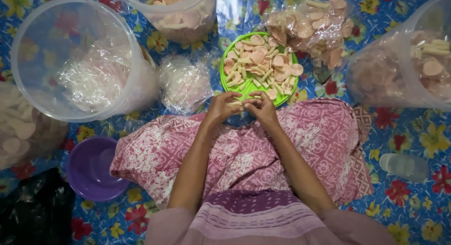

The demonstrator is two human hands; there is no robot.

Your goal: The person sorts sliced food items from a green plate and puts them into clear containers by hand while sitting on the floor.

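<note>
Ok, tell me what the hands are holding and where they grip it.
Left hand and right hand meet at the green plate's near rim, pinching pale stick-shaped crackers between the fingertips; the exact grip points cannot be told.

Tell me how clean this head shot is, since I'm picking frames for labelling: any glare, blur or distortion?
Head view: soft, even light; white glare on the big clear tub; wide-angle bending at the edges; green plate fairly sharp; both hands slightly soft, so what the fingers pinch is unclear.
</note>
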